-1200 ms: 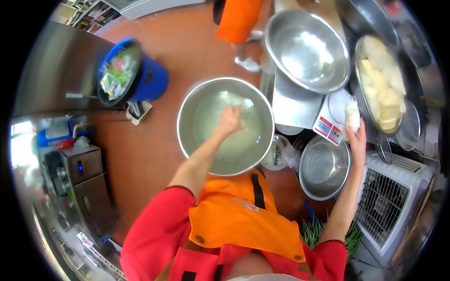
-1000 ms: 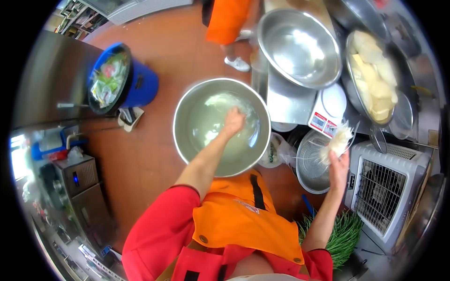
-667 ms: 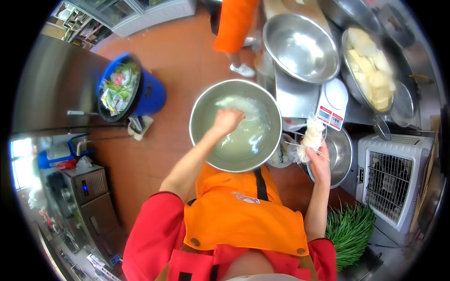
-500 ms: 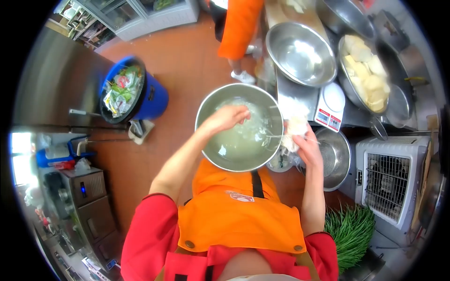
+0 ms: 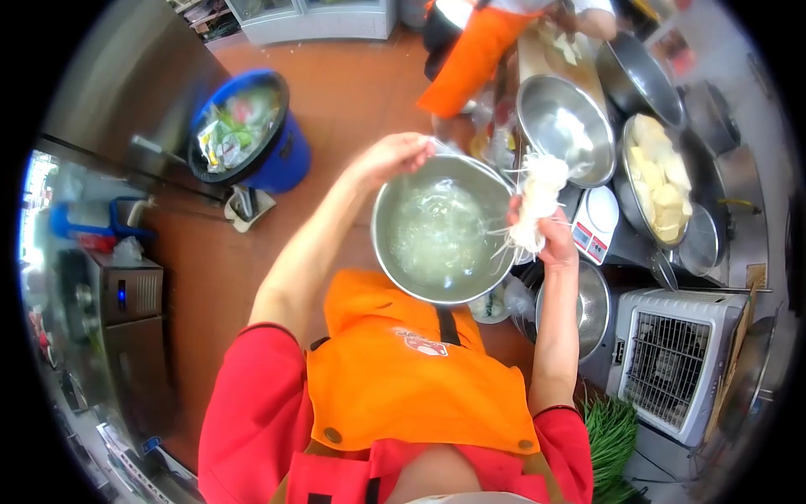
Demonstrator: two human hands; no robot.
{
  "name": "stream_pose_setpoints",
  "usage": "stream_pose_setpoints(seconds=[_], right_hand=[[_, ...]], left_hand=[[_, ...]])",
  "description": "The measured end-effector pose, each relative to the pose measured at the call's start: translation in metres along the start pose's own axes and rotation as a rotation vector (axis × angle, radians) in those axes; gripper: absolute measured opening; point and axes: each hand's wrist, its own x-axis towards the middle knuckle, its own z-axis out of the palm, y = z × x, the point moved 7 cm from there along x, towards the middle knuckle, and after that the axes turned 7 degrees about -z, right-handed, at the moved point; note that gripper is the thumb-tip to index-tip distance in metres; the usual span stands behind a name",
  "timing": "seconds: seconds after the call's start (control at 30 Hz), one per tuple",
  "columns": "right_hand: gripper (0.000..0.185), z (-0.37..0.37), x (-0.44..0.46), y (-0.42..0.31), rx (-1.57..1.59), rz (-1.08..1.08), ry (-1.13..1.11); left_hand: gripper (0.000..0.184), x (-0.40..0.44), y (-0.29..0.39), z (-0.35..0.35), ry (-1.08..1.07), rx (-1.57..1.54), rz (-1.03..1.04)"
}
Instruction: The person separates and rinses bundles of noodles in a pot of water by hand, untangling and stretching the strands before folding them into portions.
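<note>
A steel pot [image 5: 395, 269] of cloudy water stands in front of my orange apron, its surface rippled and bright with reflections. My left hand [image 5: 399, 157] is above the pot's far left rim, fingers pinched together; a small pale bit seems to show at the tips, too unclear to name. Over the right rim, my right hand [image 5: 556, 239] grips a thick bundle of thin white strands [image 5: 541, 193]. Loose ends stick out of it on several sides, some across the pot's edge. The strands' exact kind cannot be made out.
At right are a steel bowl [image 5: 546, 109], a digital scale [image 5: 596, 218], a bowl of pale yellow slices [image 5: 655, 185], a colander [image 5: 594, 315] and a grilled cooler [image 5: 672, 357]. A blue bin [image 5: 285, 160] stands left. A co-worker in an orange apron [image 5: 478, 59] is ahead.
My left hand has moved from over the water to the far left rim. My right hand has raised the white bundle, now seen more fully. The view has shifted, and the co-worker has come further into view.
</note>
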Motion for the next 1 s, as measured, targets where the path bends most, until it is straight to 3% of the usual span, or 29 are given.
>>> stream_pose_setpoints(seconds=[0.23,0.27,0.37,0.4,0.5,0.57,0.67,0.77,0.8,0.83,0.9,1.0], right_hand=[[0.060,0.012,0.006,-0.037,-0.076,-0.013,0.052],[0.059,0.012,0.007,-0.042,-0.111,-0.017,0.059],[0.056,0.017,0.012,-0.054,-0.159,0.065,0.077],[0.052,0.031,0.016,-0.056,-0.191,0.084,0.074],[0.047,0.048,0.029,-0.052,-0.323,0.242,0.030],[0.040,0.046,0.029,-0.047,-0.400,0.268,0.102],[0.041,0.044,0.021,-0.059,-0.521,0.266,0.112],[0.047,0.025,0.012,-0.066,-1.001,0.190,0.203],[0.050,0.005,0.010,-0.062,-1.381,0.149,0.184],[0.051,-0.013,0.002,-0.055,-1.782,-0.086,0.114],[0.049,-0.006,-0.004,-0.033,-2.005,0.208,0.065],[0.047,0.015,-0.022,-0.006,-1.738,0.070,-0.203]], left_hand=[[0.023,-0.003,-0.024,0.015,-0.120,0.022,0.016],[0.022,-0.002,-0.023,0.022,-0.153,0.213,0.060],[0.045,-0.003,-0.024,0.041,-0.238,0.802,0.180],[0.066,-0.009,-0.011,0.057,-0.231,0.891,0.119],[0.069,0.000,0.023,0.131,-0.390,0.579,0.378],[0.065,0.004,0.020,0.157,-0.550,0.329,0.239],[0.043,0.015,-0.006,0.149,-0.533,0.303,0.119],[0.032,0.002,-0.021,0.142,-0.422,0.567,0.034],[0.030,0.000,-0.024,0.143,-0.390,0.670,0.031],[0.028,0.002,-0.025,0.147,-0.397,0.742,0.053],[0.026,0.004,-0.025,0.152,-0.396,0.880,0.094],[0.024,0.031,-0.014,0.133,-0.344,0.760,0.086]])
